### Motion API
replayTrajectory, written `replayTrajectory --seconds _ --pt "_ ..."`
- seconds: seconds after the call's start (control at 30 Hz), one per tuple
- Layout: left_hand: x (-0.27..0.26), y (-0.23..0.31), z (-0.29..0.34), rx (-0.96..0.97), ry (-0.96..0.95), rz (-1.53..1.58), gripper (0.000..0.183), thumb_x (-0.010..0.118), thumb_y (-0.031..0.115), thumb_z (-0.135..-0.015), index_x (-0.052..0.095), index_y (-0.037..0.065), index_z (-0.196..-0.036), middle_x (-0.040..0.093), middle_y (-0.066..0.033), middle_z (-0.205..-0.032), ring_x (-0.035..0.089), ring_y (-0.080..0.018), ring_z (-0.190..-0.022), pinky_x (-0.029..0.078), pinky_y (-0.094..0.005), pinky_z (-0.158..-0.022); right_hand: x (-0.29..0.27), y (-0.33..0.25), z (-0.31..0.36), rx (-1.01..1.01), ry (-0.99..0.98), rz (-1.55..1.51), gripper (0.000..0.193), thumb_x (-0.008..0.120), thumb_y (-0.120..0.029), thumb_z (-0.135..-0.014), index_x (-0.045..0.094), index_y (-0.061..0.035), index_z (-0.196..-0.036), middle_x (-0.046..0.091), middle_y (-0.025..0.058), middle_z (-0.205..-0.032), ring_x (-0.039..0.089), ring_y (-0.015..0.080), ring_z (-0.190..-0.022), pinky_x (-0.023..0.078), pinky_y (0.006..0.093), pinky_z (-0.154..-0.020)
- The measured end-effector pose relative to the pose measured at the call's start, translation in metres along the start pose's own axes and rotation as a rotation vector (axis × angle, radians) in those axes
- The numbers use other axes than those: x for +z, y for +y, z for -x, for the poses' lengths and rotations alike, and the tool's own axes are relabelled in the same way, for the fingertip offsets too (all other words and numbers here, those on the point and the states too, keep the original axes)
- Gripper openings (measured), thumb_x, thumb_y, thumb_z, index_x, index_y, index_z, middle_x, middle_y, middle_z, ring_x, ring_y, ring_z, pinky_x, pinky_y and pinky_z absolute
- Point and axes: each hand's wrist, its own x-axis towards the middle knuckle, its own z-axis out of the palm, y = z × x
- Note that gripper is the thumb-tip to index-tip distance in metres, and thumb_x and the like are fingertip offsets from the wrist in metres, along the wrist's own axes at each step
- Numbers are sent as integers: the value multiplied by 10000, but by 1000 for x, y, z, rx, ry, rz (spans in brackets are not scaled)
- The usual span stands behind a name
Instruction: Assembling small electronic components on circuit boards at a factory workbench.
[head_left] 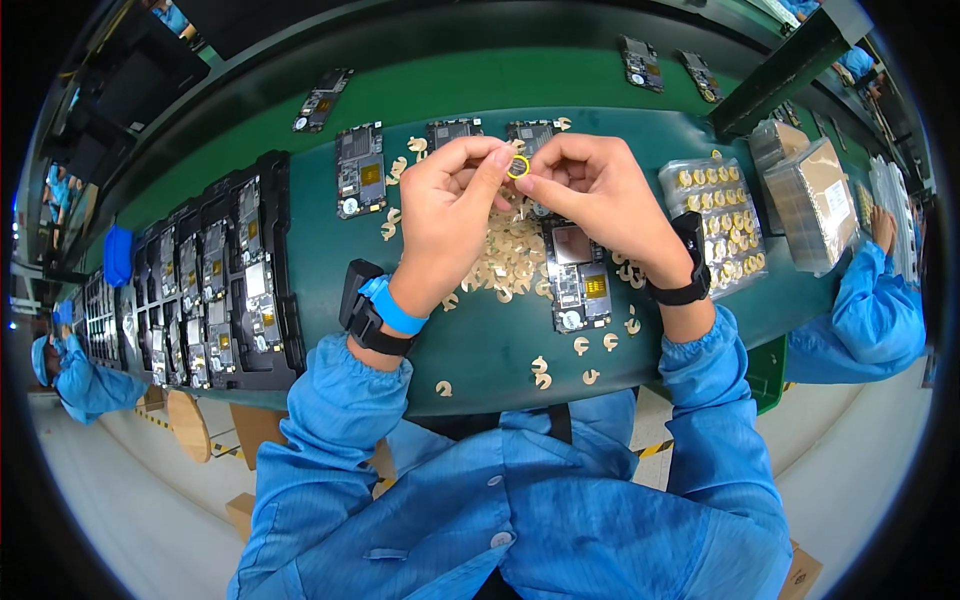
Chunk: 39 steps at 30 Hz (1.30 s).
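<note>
A small round disc with a yellow rim, which looks like a coin cell (pixel 518 167), is raised over the bench between my fingertips. My left hand (pixel 443 220) pinches its left side with thumb and index finger. From the other side, my right hand (pixel 607 197) grips it, also between thumb and index finger. Beneath them lies a heap of beige C-shaped pieces (pixel 500 268), partly covered by my hands. Close under my right hand is a circuit board (pixel 570 305) with a gold patch. Another board (pixel 361 172) lies beyond my left hand.
On the left, a black tray (pixel 278 270) holds several circuit boards. A clear blister tray (pixel 714 225) of yellow-rimmed discs sits at right, beside wrapped packages (pixel 812 200). Loose C-shaped pieces (pixel 541 372) dot the green bench (pixel 345 260). A co-worker's sleeve (pixel 870 315) is at far right.
</note>
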Motion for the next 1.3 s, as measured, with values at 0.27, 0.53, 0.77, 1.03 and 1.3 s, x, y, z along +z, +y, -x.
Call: replayTrajectory --seconds 0.27,0.53,0.77,1.03,1.3 --pt "-1 2 -2 30 -35 -134 182 659 103 -1023 700 -55 -1104 727 -78 -961 679 -106 -811 548 -243 -681 1 -3 0 2 37 -131 144 731 -73 -948 689 54 -1001 707 40 -910 653 53 -780 514 202 -681" --pt "2 6 5 -16 -30 -30 144 662 55 -1005 689 -60 -1088 740 -94 -952 734 -145 -833 557 -237 -679 5 -5 2 -15 168 -322 105 732 -38 -951 713 51 -1002 731 57 -951 666 63 -838 523 195 -732" --pt "-5 -3 0 188 -68 -261 106 659 38 -998 694 -44 -1056 734 -72 -932 741 -145 -856 576 -241 -723 5 -8 1 -117 266 39 126 735 -58 -949 735 41 -1027 705 28 -874 637 42 -750 507 190 -660" --pt "0 6 1 29 -66 -138 137 647 72 -1011 691 -53 -1048 725 -82 -905 737 -141 -808 563 -241 -673 1 -4 3 -154 209 15 124 679 -79 -997 672 38 -1036 647 3 -856 583 27 -735 444 198 -596" --pt "-11 -3 4 -181 -384 -473 152 627 85 -959 715 -39 -957 714 -110 -727 700 -175 -624 510 -296 -558 -7 -25 57 -68 83 559 638 813 -80 -814 509 -54 -1375 690 133 -1165 623 314 -1089 513 388 -903"
